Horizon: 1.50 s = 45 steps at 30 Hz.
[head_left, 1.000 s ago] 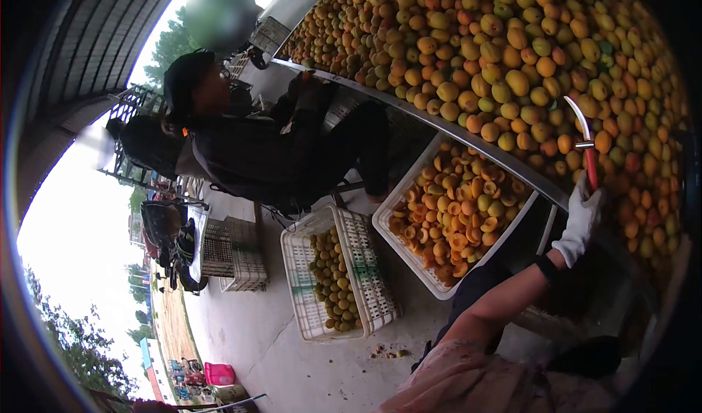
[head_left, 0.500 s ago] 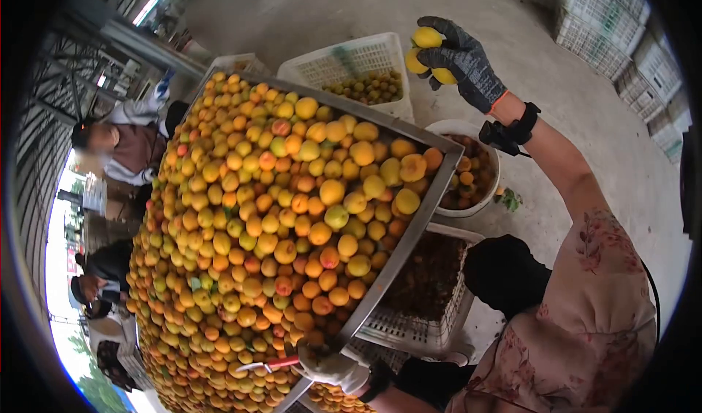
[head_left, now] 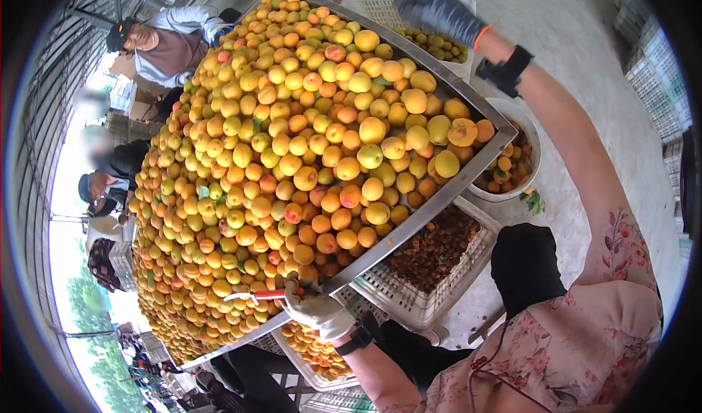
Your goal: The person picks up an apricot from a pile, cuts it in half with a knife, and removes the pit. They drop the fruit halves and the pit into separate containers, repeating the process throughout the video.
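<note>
My left hand (head_left: 318, 312), in a white glove, is wrapped round the red handle of a small curved knife (head_left: 267, 294). The pale blade points left, over the heaped apricots (head_left: 292, 164) near the metal rim of the sorting table (head_left: 420, 230). My right hand (head_left: 436, 14), in a dark grey glove, is over a white plastic crate (head_left: 472, 7) holding small greenish fruit (head_left: 439, 46). Motion smears its fingers, and no fruit shows in them.
A white bucket of apricots (head_left: 537, 153) stands by the table's corner. Beside it are a crate of dark brown scraps (head_left: 431, 256) and a crate of orange pieces (head_left: 314, 351). A person (head_left: 172, 51) works across the table. Stacked crates (head_left: 654, 69) line the right side.
My right hand has moved over toward the crate of greenish fruit; the yellow fruits seen in it before no longer show. My left hand still grips the knife. The whole view has shifted.
</note>
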Motion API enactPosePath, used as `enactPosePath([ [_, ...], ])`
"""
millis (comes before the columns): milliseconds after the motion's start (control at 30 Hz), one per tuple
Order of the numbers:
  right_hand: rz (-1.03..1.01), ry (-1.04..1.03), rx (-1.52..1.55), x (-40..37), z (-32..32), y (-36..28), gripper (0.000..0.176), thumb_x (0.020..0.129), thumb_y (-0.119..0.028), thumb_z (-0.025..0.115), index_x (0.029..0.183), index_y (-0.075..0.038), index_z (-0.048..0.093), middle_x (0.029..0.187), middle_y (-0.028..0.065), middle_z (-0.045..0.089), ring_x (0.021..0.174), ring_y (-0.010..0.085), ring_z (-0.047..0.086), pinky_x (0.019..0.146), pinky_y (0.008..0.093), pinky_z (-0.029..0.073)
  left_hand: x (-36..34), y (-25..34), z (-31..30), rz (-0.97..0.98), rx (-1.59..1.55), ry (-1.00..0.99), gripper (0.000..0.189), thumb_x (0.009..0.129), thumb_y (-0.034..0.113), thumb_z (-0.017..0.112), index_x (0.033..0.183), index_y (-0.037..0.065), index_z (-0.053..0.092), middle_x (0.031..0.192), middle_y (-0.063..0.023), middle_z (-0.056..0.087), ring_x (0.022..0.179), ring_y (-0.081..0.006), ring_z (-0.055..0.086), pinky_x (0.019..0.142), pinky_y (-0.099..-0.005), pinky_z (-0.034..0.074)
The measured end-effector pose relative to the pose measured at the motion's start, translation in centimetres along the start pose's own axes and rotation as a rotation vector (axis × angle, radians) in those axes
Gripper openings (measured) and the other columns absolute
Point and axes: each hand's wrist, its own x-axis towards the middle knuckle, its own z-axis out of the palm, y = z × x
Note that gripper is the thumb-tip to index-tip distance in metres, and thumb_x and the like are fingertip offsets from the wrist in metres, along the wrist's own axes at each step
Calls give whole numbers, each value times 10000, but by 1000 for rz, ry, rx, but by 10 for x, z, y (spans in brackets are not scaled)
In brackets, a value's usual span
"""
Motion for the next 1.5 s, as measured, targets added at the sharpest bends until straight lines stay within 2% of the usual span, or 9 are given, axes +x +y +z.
enactPosePath([
  [200, -466, -470, -66, -78, 84, -86, 310, 752, -231, 675, 1040, -122, 637, 921, 93, 644, 815, 285, 634, 731, 410, 510, 5, -13, -11, 311, 240, -142, 244, 876, 190, 546, 1018, -5, 580, 765, -29, 548, 661, -134, 527, 637, -229, 439],
  [367, -695, -539, -557, -103, 132, -98, 340, 721, -191, 685, 1044, -91, 641, 924, 139, 633, 791, 293, 639, 705, 428, 518, -7, 17, 4, -81, -143, -41, 187, 842, 122, 570, 970, -12, 593, 799, -45, 576, 651, -122, 532, 579, -217, 416],
  [500, -346, -844, -449, -80, 135, -123, 348, 662, -128, 710, 993, -73, 618, 887, 127, 629, 816, 318, 607, 709, 433, 485, 3, 19, -13, -70, -159, -43, 201, 869, 121, 514, 946, -37, 613, 749, -42, 575, 623, -104, 511, 547, -214, 404],
  [667, -20, -788, 372, -64, 163, -170, 321, 773, -97, 634, 1085, -27, 612, 887, 0, 634, 844, 99, 588, 752, 265, 493, 6, 24, -25, -8, -2, -129, 221, 899, 185, 498, 994, 0, 574, 767, -51, 577, 636, -114, 548, 576, -226, 443],
  [833, -452, -709, -40, -78, 239, -219, 256, 783, -186, 552, 1009, -130, 657, 938, 166, 641, 820, 324, 637, 735, 413, 498, 6, 36, -21, -73, -97, -78, 240, 873, 122, 483, 969, -51, 618, 774, -52, 587, 643, -119, 536, 579, -219, 442],
  [967, -777, -617, -590, -114, 285, -239, 180, 683, -196, 612, 787, -79, 701, 732, 83, 674, 695, 254, 670, 543, 432, 502, 15, 33, -34, -144, -276, -103, 200, 838, 80, 531, 1014, -2, 577, 895, -104, 591, 661, -131, 560, 605, -225, 464],
  [1133, -583, -1016, -805, -89, 304, -264, 192, 681, -162, 604, 809, -71, 714, 807, 133, 697, 764, 284, 680, 603, 430, 522, 25, 17, -51, 44, 54, -125, 165, 826, 29, 521, 945, -60, 592, 1144, -115, 501, 786, -168, 574, 666, -247, 486],
  [1200, -628, -1012, -865, -89, 305, -266, 199, 678, -164, 608, 809, -54, 710, 801, 138, 694, 760, 290, 678, 614, 424, 522, 27, 5, -52, 251, 70, -122, 126, 859, 58, 503, 923, -7, 589, 776, -26, 553, 660, -103, 531, 590, -203, 440],
  [1500, -860, -790, -570, -98, 263, -237, 188, 707, -142, 663, 894, -134, 683, 892, 162, 602, 733, 319, 640, 595, 431, 521, 22, 36, -43, -163, -275, -100, 196, 821, 43, 520, 1013, 16, 547, 706, -47, 564, 593, -118, 530, 556, -219, 416],
])
